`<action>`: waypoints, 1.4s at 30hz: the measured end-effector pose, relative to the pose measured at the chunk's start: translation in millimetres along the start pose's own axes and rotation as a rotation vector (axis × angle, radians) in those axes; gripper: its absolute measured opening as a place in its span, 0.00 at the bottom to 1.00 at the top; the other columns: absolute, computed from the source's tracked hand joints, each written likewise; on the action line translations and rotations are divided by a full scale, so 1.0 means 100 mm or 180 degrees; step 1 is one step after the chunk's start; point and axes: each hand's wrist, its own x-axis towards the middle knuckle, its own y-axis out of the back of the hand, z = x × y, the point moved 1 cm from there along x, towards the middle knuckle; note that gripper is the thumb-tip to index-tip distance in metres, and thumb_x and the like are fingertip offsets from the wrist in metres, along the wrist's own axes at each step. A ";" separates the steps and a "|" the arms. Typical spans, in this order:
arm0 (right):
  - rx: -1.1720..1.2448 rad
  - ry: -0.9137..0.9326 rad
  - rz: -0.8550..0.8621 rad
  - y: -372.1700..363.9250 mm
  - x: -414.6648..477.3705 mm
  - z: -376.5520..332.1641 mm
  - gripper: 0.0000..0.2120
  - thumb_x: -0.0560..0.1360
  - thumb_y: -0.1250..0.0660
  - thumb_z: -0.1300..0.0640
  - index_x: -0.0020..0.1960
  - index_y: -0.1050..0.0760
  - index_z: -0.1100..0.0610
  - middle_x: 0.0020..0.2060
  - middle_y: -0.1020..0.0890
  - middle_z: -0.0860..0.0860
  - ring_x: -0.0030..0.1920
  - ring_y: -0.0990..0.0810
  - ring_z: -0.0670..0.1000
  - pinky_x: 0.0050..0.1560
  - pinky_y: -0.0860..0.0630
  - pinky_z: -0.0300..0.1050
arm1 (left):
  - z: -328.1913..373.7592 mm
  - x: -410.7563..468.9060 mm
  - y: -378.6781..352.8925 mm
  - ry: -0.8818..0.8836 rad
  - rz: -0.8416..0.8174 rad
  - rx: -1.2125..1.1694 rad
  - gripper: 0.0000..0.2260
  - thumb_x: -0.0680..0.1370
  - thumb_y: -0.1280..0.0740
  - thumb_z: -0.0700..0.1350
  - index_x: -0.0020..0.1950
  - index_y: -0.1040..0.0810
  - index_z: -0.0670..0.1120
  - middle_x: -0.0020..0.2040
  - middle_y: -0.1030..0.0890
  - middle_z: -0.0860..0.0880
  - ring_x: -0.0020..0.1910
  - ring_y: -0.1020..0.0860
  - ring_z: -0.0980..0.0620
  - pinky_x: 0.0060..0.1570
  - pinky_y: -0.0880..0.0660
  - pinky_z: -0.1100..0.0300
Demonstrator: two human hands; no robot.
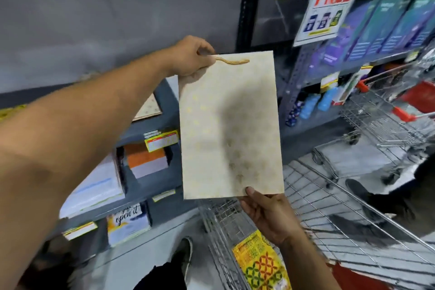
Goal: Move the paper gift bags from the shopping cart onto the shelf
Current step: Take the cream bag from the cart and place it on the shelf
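A flat cream paper gift bag (230, 125) with faint gold dots and a gold cord handle hangs upright in front of me. My left hand (190, 56) pinches its top left corner by the cord. Below, my right hand (268, 214) grips the bag's bottom edge, thumb on the front. Under the bag stands the wire shopping cart (313, 216), with a yellow patterned gift bag (261, 263) upright inside it. The grey shelf (150, 99) lies to the left, just behind the held bag, with one cream dotted bag (149, 108) lying on it.
Lower shelf levels hold card packs and boxes (146, 160) with yellow price tags. A "FREE" sign (334, 0) hangs at the upper right over blue and purple boxes. A second cart (386, 122) with red handles stands to the right. Another person's shoe (360, 190) is beside it.
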 end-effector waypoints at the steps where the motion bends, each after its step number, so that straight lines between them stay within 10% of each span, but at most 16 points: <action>1: 0.0017 -0.0045 -0.0029 -0.11 0.08 0.04 0.26 0.67 0.32 0.66 0.65 0.30 0.66 0.40 0.14 0.56 0.37 0.15 0.52 0.35 0.19 0.42 | -0.17 -0.02 0.12 0.0212 0.0250 -0.0265 0.18 0.74 0.29 0.50 0.61 0.23 0.45 0.47 0.21 0.47 0.42 0.24 0.53 0.43 0.28 0.62; 7: -0.0076 -0.0110 -0.0243 -0.87 0.65 0.15 0.16 0.74 0.36 0.70 0.56 0.25 0.53 0.48 0.14 0.54 0.45 0.14 0.52 0.41 0.18 0.43 | -1.07 -0.24 0.64 0.1160 0.0738 -0.2089 0.04 0.77 0.32 0.41 0.42 0.24 0.45 0.32 0.18 0.50 0.29 0.20 0.57 0.33 0.21 0.64; 13: -0.0189 -0.0535 -0.0474 -1.82 1.39 0.25 0.17 0.73 0.35 0.72 0.60 0.26 0.62 0.54 0.19 0.60 0.50 0.17 0.53 0.41 0.18 0.42 | -2.16 -0.56 0.98 0.1869 0.0777 -0.2080 0.06 0.78 0.38 0.35 0.43 0.28 0.43 0.37 0.25 0.44 0.35 0.26 0.47 0.38 0.26 0.56; 17: -0.1023 0.0458 0.0027 -2.33 1.88 0.46 0.23 0.68 0.28 0.70 0.58 0.28 0.54 0.47 0.16 0.55 0.44 0.16 0.49 0.45 0.19 0.44 | -2.76 -0.55 1.19 0.2008 0.1211 -0.2056 0.11 0.79 0.39 0.34 0.40 0.24 0.44 0.35 0.23 0.44 0.35 0.25 0.47 0.40 0.26 0.57; 20: -0.2078 0.0900 0.0331 -2.53 2.09 0.58 0.20 0.67 0.24 0.62 0.47 0.31 0.46 0.43 0.16 0.48 0.42 0.18 0.40 0.44 0.23 0.29 | -3.12 -0.46 1.25 0.2115 0.1456 -0.1884 0.10 0.78 0.39 0.33 0.39 0.22 0.41 0.33 0.22 0.43 0.34 0.25 0.48 0.39 0.24 0.58; 28: -0.4617 0.1426 0.1024 -2.63 2.33 0.67 0.42 0.70 0.39 0.32 0.75 0.40 0.55 0.64 0.29 0.56 0.63 0.33 0.59 0.60 0.34 0.54 | -3.61 -0.18 1.04 0.2515 0.1772 -0.1582 0.13 0.75 0.36 0.29 0.39 0.20 0.45 0.29 0.20 0.51 0.18 0.26 0.64 0.23 0.26 0.68; 32: -0.4991 0.1580 0.1189 -2.60 2.42 0.74 0.39 0.70 0.40 0.31 0.73 0.35 0.54 0.63 0.29 0.57 0.61 0.32 0.61 0.58 0.33 0.57 | -3.78 -0.08 0.96 0.2659 0.1709 -0.1462 0.12 0.78 0.39 0.34 0.39 0.22 0.46 0.36 0.19 0.46 0.40 0.20 0.50 0.46 0.21 0.53; 42: -0.5057 0.1924 0.1213 -2.57 2.55 0.75 0.28 0.75 0.40 0.42 0.71 0.32 0.55 0.68 0.27 0.51 0.66 0.31 0.58 0.61 0.37 0.59 | -3.70 -0.08 0.90 0.2732 0.1778 -0.0523 0.11 0.78 0.41 0.41 0.50 0.19 0.43 0.53 0.17 0.40 0.53 0.19 0.41 0.54 0.22 0.52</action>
